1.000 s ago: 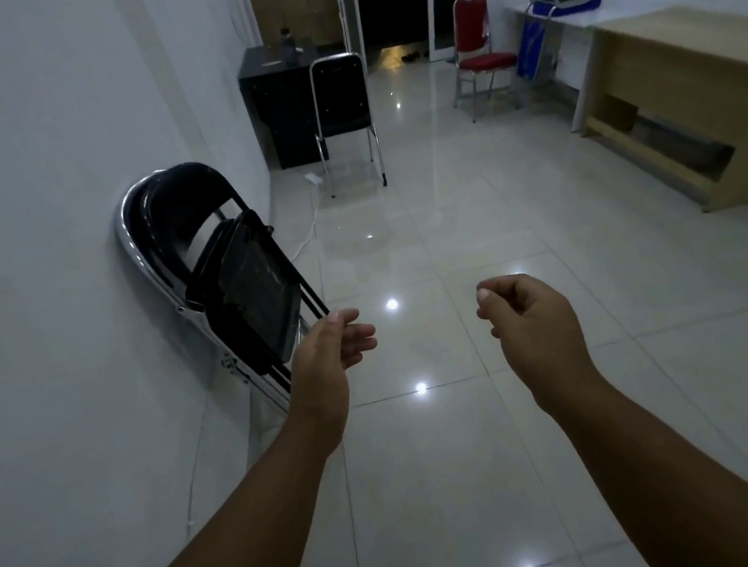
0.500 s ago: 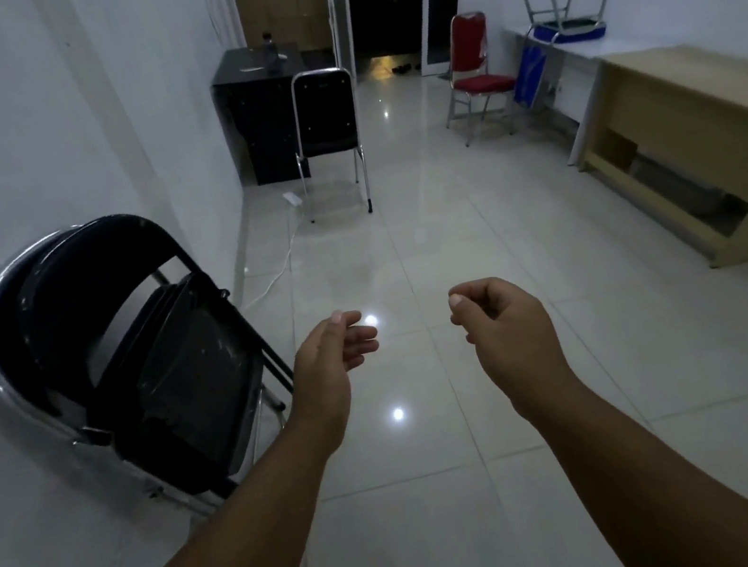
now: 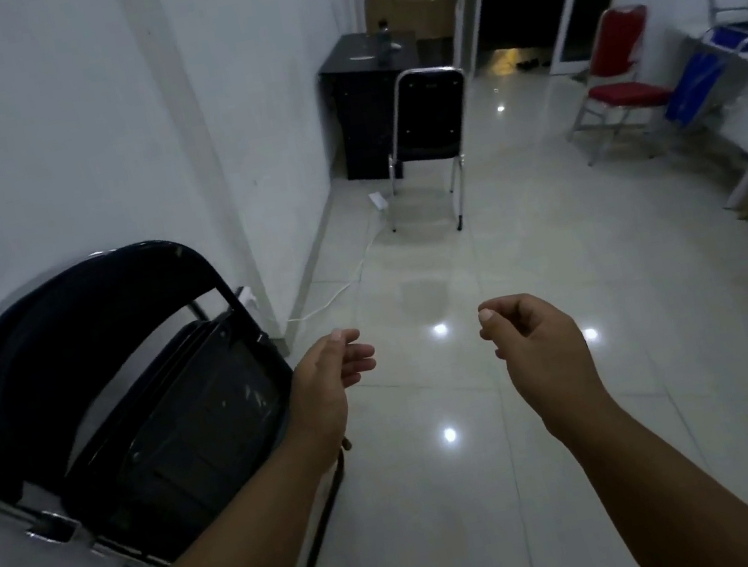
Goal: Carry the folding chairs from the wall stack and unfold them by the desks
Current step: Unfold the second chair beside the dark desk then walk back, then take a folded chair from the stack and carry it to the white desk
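The folded chairs lean on the wall. My left hand is up in the air just beside the folded chairs. My right hand is farther out from them, over the floor. My fingers on both hands are loosely curled and hold nothing.
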